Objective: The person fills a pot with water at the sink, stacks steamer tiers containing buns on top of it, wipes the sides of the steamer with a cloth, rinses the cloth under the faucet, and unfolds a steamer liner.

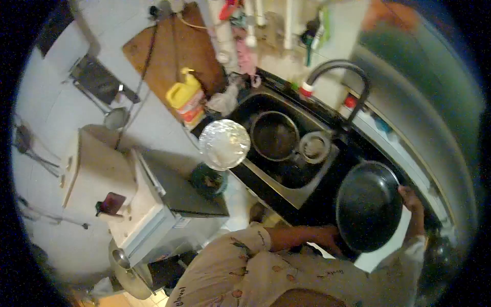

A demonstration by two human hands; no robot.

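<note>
A wide black pan (369, 207) is held tilted above the counter right of the sink, its dark inside facing me. My right hand (410, 201) is closed on the rim at its right side. At the pan's lower left edge is my left hand (330, 238), closed against it, with the fingers mostly hidden in shadow. The sink (292, 198) contains a round dark pot (275, 135) and a smaller metal bowl or strainer (314, 147) beside it.
A dark curved faucet (365, 84) arches over the sink's back edge. Left of the sink are a foil-covered round item (224, 145), a yellow jug (186, 98) and a dark bowl (208, 180). A boxy appliance (148, 204) stands further left.
</note>
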